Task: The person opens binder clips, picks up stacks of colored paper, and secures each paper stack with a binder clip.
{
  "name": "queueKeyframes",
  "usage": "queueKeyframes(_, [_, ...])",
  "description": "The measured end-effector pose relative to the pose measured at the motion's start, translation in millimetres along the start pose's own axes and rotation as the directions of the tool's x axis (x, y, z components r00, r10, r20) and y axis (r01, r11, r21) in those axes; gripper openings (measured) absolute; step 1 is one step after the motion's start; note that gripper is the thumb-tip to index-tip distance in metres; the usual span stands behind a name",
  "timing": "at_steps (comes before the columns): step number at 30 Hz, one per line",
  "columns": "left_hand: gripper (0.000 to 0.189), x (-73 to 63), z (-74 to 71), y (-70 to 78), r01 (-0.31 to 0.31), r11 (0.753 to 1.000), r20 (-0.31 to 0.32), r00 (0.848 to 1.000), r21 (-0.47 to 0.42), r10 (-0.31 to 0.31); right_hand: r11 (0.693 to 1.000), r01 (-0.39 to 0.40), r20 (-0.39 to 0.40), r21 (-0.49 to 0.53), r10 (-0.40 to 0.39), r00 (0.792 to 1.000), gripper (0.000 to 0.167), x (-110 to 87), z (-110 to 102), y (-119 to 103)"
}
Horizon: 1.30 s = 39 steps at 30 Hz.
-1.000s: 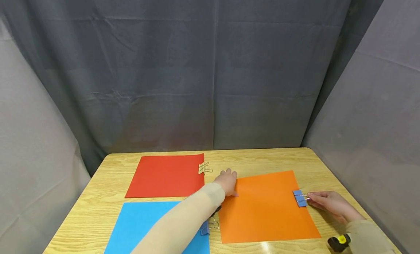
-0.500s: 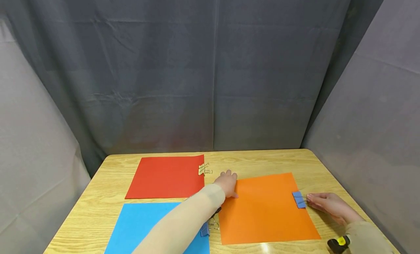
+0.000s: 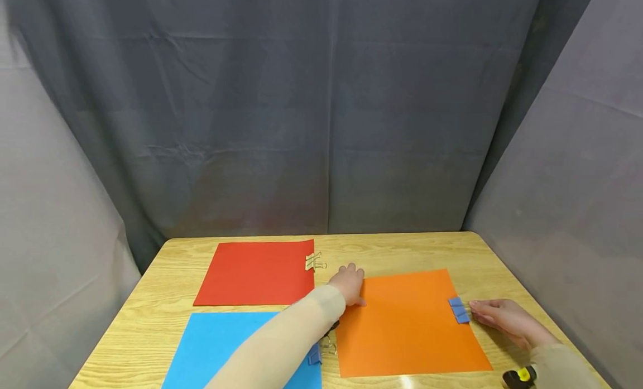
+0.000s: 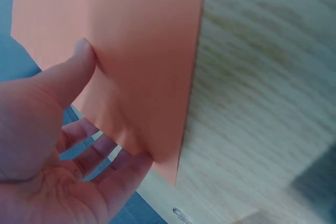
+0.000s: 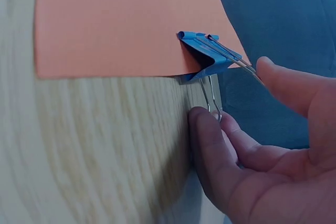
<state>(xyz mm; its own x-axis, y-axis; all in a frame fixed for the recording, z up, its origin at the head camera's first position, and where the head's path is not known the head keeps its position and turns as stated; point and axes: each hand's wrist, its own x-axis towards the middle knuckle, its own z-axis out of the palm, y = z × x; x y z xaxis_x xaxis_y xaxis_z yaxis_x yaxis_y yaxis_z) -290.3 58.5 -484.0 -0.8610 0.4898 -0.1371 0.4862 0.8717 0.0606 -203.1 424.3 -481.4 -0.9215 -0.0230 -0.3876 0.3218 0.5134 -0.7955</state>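
An orange sheet (image 3: 409,322) lies on the right half of the wooden table. At its left edge is my left hand (image 3: 348,286); the left wrist view shows the thumb (image 4: 79,72) on top and the fingers at and beneath the edge, the paper buckling between them. A blue binder clip (image 5: 210,59) sits on the sheet's right edge. My right hand (image 3: 507,319) holds its wire handles, one against the thumb and the other at the fingertips. In the right wrist view the handles (image 5: 212,98) stand apart.
A red sheet (image 3: 256,274) with a gold binder clip (image 3: 310,261) lies back left. Nearer is a blue sheet (image 3: 216,339) with a blue clip (image 3: 314,354), partly under my left sleeve. Grey curtains (image 3: 251,126) surround the table. A black-and-yellow device (image 3: 521,377) sits by my right wrist.
The clip's wire handles, plain to see a second ago, show less now, and my right fingers are slightly closer to the clip. My left hand stays in place; the whole view has tilted slightly.
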Motion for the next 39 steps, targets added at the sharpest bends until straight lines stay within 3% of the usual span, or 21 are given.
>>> queueKeyframes(7, [0.067,2.7,1.6,0.1,-0.013,1.0,-0.011,1.0,0.008,0.013,0.997,-0.008,-0.01,-0.071,0.007,1.0,0.074,-2.9,2,-3])
queueKeyframes(15, [0.066,1.6,1.6,0.7,-0.013,1.0,-0.029,0.999,-0.003,0.013,0.983,-0.071,-0.064,-0.168,0.061,0.996,0.085,-4.7,3,-3])
queueKeyframes(33, [0.057,0.1,-4.3,-0.8,0.001,1.0,-0.006,1.0,-0.001,-0.001,0.99,-0.061,-0.108,-0.13,0.048,0.993,0.088,-1.3,7,-2])
queueKeyframes(39, [0.049,-4.9,-9.2,-2.0,0.004,0.998,0.011,1.0,-0.07,-0.004,0.992,-0.052,-0.108,-0.112,0.04,0.993,0.087,1.5,8,-1])
